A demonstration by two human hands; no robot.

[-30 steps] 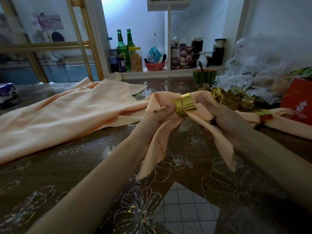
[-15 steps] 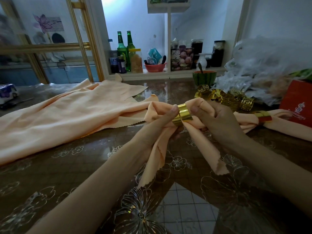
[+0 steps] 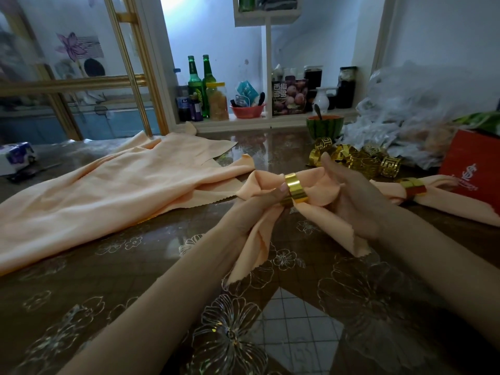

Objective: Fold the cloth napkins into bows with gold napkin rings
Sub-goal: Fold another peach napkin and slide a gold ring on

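We had the napkin [image 3: 320,185] up off the table [image 3: 135,280], dead centre, w/ the ring [image 3: 295,189] already round its middle. Cloth puffed out into a loop at 9 and another at 3 o'clock of the ring, and two tails hung down toward 6, the tips touching the tabletop.

Left hand [image 3: 251,212] gripped it from below: fingers curled under the gathered cloth, thumb pressed on the ring's 9 o'clock edge. Right hand [image 3: 357,201] held the 3 o'clock loop, fingers bent in round the fold, except one finger stuck out straight toward 12. How hard it squeezed, we couldn't tell.

Over at 9 to 10 o'clock lay the napkin pile [image 3: 108,193], spread flat and rumpled, its near corner just beside the held cloth. At 1 o'clock, just past the right hand, sat the loose rings [image 3: 364,162] in a heap. At 3 o'clock lay a done napkin [image 3: 457,205] on the table, its own band [image 3: 412,186] round the waist, w/ a red box [image 3: 473,169] touching its far side. Behind the heap sat a watermelon-pattern bowl [image 3: 324,125] and plastic bags [image 3: 422,109]; green bottles [image 3: 201,85] stood on the shelf at 11.
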